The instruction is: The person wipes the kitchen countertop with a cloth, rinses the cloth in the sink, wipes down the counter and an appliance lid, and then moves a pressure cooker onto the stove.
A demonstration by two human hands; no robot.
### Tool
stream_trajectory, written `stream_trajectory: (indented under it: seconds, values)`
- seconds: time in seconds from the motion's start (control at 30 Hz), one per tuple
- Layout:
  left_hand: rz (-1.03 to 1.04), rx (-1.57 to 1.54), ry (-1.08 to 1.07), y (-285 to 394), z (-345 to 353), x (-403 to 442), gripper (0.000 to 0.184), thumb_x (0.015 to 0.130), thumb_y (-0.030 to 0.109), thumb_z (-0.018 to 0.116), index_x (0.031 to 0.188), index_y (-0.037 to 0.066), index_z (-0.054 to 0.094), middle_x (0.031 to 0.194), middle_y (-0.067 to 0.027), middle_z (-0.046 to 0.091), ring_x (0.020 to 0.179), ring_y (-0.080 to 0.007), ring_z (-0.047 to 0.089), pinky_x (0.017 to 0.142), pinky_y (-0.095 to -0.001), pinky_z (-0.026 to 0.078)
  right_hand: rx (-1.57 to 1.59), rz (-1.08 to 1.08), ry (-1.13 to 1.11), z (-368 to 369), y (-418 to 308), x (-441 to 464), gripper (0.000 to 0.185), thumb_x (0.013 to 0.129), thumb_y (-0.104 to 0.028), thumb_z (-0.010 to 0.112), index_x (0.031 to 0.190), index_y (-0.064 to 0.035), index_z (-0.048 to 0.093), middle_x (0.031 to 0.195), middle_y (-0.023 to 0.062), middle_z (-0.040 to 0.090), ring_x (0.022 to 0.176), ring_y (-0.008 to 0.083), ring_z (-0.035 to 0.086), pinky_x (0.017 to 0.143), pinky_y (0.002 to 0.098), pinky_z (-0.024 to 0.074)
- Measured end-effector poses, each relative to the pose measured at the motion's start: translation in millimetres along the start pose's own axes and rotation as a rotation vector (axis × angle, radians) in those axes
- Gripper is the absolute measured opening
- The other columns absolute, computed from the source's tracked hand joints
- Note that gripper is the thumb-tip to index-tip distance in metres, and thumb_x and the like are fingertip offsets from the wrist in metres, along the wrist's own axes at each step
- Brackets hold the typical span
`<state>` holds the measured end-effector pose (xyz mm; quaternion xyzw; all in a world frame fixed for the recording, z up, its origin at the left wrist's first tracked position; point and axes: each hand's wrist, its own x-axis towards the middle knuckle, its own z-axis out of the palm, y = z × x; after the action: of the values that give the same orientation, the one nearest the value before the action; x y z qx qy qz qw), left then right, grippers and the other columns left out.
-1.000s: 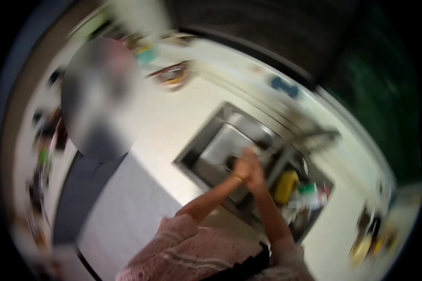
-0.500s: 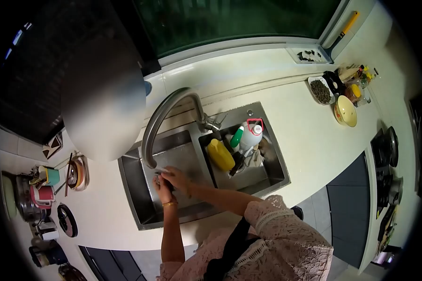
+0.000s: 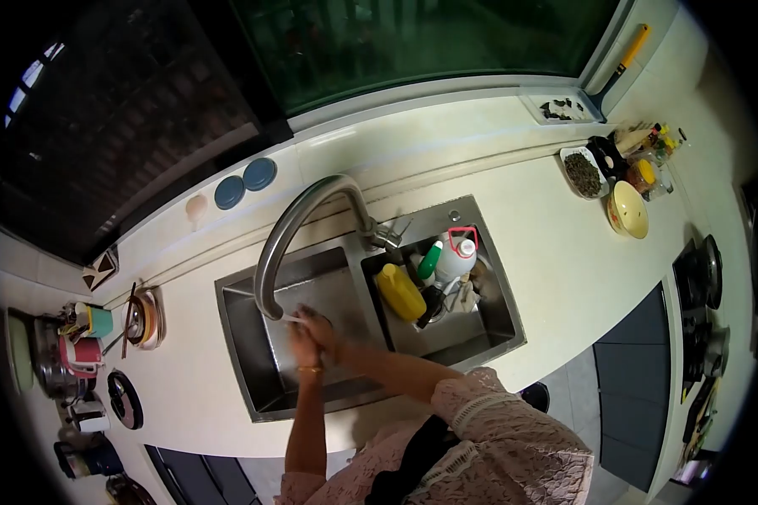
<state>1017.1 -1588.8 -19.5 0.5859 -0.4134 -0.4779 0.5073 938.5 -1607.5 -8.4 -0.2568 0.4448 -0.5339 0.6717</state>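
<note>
One left hand (image 3: 302, 348) is pressing against the right hand (image 3: 320, 330) beneath the gooseneck faucet (image 3: 285, 229), inside the left basin's (image 3: 324, 295) edges, apparently mid-rinse, probably calling for more rubbing next.

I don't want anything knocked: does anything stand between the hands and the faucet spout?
No object visibly does; only what looks like a water stream lies between the faucet spout and the left hand and right hand.

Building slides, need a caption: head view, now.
Left hand and right hand together under the faucet, above a sink basin.
</note>
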Motion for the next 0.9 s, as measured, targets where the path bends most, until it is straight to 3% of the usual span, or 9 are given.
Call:
stream_trajectory:
  seconds: [0.13,0.2,0.3,0.47,0.53,0.6,0.67,0.73,0.9]
  values:
    - [0.267,0.437,0.061,-3,23,-23,0.041,0.083,0.026,0.037,0.115,-0.001,0.034,0.111,-0.0167,0.041,0.094,-0.024,0.045,0.078,-0.0336,0.038,0.312,0.58,-0.097,-14,-56,-19,0.034,0.086,-0.03,0.033,0.105,-0.0065,0.045,0.098,0.0066,0.05,0.089,0.0151,0.045,0.075,0.0283,0.0365]
    - [0.343,0.532,0.112,16,26,-10,0.044,0.083,0.027,0.037,0.118,0.0,0.032,0.115,-0.0164,0.039,0.097,-0.0237,0.044,0.079,-0.0336,0.037,0.13,0.306,-0.121,-14,-15,-22,0.035,0.085,-0.034,0.032,0.106,-0.0087,0.045,0.099,0.0067,0.05,0.09,0.0165,0.045,0.076,0.0295,0.0363]
    - [-0.292,-0.479,0.009,20,-10,16,0.053,0.083,0.035,0.038,0.124,0.004,0.025,0.121,-0.0139,0.032,0.1,-0.0209,0.041,0.082,-0.0325,0.036,-0.394,-0.011,-0.094,20,-48,-73,0.036,0.085,-0.035,0.032,0.106,-0.0086,0.046,0.1,0.0066,0.05,0.09,0.0179,0.046,0.077,0.0298,0.0361]
    - [-0.295,-0.583,-0.175,57,25,-35,0.048,0.086,0.032,0.032,0.124,0.004,0.025,0.117,-0.0099,0.036,0.101,-0.0179,0.04,0.084,-0.0294,0.034,-0.143,-0.195,-0.056,16,-18,-20,0.039,0.083,-0.032,0.038,0.11,-0.0044,0.044,0.106,0.0088,0.048,0.1,0.0209,0.043,0.087,0.0282,0.0309]
    - [-0.198,-0.359,-0.131,69,41,-48,0.042,0.088,0.031,0.027,0.12,0.004,0.03,0.117,-0.0042,0.039,0.107,-0.0182,0.035,0.092,-0.0283,0.024,0.325,0.741,-0.016,7,-81,-31,0.039,0.083,-0.032,0.037,0.11,-0.0053,0.043,0.109,0.0079,0.046,0.103,0.0213,0.041,0.087,0.0286,0.03]
    - [-0.184,-0.377,-0.094,55,29,-34,0.045,0.088,0.032,0.026,0.122,0.003,0.026,0.12,-0.0079,0.036,0.11,-0.0198,0.033,0.093,-0.0288,0.024,0.319,0.592,0.001,12,-55,-34,0.036,0.083,-0.031,0.037,0.109,-0.0066,0.045,0.111,0.0078,0.044,0.103,0.0214,0.04,0.089,0.029,0.0281]
    - [-0.158,-0.509,-0.156,7,-4,-5,0.042,0.086,0.036,0.029,0.112,0.004,0.038,0.091,-0.0068,0.051,0.084,-0.0173,0.049,0.075,-0.0314,0.04,-0.202,-0.456,-0.207,16,24,-21,0.036,0.084,-0.033,0.036,0.107,-0.0061,0.046,0.111,0.007,0.043,0.1,0.0214,0.04,0.089,0.0295,0.0266]
    - [-0.343,-0.603,-0.129,67,12,-17,0.045,0.087,0.034,0.027,0.12,0.003,0.03,0.115,-0.0113,0.039,0.105,-0.0204,0.038,0.09,-0.0315,0.029,-0.376,-0.541,-0.111,15,29,-21,0.038,0.084,-0.034,0.036,0.108,-0.006,0.045,0.11,0.0078,0.044,0.1,0.0214,0.04,0.09,0.0304,0.0255]
    - [-0.271,-0.544,-0.183,67,30,-45,0.045,0.086,0.036,0.031,0.115,0.002,0.036,0.109,-0.0059,0.043,0.097,-0.0161,0.042,0.085,-0.0283,0.033,0.199,0.386,-0.036,-4,-27,1,0.038,0.083,-0.033,0.037,0.107,-0.0044,0.046,0.108,0.0107,0.046,0.1,0.0213,0.043,0.083,0.0309,0.0319]
